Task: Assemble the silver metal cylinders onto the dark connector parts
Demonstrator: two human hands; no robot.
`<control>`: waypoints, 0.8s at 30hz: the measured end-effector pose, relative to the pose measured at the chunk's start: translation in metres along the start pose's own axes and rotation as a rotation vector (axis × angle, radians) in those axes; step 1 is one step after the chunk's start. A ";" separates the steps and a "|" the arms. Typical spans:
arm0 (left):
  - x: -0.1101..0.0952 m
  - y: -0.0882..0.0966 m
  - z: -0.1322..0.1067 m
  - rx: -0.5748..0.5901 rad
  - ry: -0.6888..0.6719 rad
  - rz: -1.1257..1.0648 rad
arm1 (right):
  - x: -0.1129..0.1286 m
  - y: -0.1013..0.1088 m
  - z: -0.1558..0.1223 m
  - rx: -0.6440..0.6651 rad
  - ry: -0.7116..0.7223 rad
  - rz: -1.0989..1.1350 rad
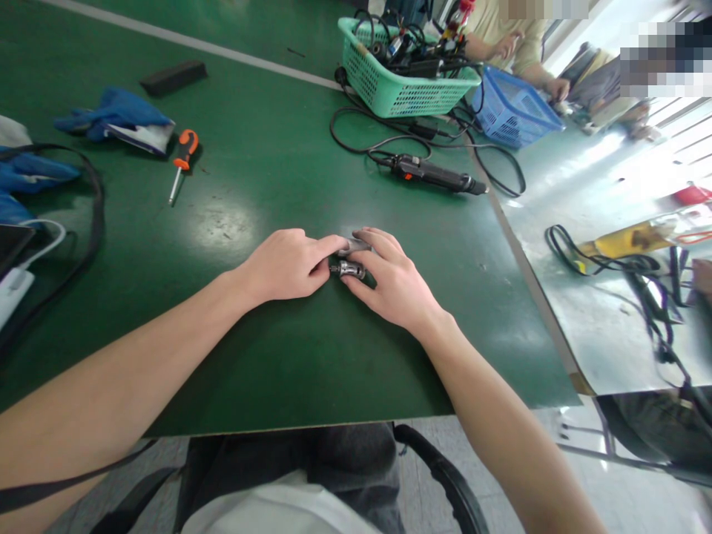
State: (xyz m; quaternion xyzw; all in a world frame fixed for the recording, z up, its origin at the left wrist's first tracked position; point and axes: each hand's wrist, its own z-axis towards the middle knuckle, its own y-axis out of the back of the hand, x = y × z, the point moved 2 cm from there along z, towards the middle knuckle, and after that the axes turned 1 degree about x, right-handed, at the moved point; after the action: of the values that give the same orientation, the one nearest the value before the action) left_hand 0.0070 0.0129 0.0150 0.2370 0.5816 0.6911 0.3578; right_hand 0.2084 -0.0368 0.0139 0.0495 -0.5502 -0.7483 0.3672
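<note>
Both my hands meet at the middle of the green table (267,356). My left hand (289,263) is curled, its fingertips pinching a small dark and silver metal part (345,268). My right hand (389,278) closes over the same part from the right, fingers bent round it. A thin silver piece (356,243) shows between my fingertips just above the part. Most of the part is hidden under my fingers.
An orange-handled screwdriver (181,163) and blue cloths (119,111) lie at the far left. A black electric screwdriver (434,175) with its cable lies behind my hands. A green basket (406,70) and a blue basket (509,111) stand at the back. Other people's hands (556,87) work at the far right.
</note>
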 end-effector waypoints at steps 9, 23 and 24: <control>0.000 -0.001 0.001 0.014 0.085 0.011 | 0.002 0.001 0.000 -0.002 0.032 -0.001; 0.001 -0.002 0.001 0.000 0.071 0.013 | 0.001 0.000 0.000 0.005 0.037 0.002; 0.001 -0.002 0.001 -0.005 0.067 0.012 | 0.001 0.000 0.000 0.008 0.037 0.001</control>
State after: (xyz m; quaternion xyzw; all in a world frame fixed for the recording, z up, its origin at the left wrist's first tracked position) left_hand 0.0078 0.0142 0.0129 0.2166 0.5899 0.7022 0.3346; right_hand 0.2077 -0.0378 0.0145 0.0646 -0.5461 -0.7451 0.3774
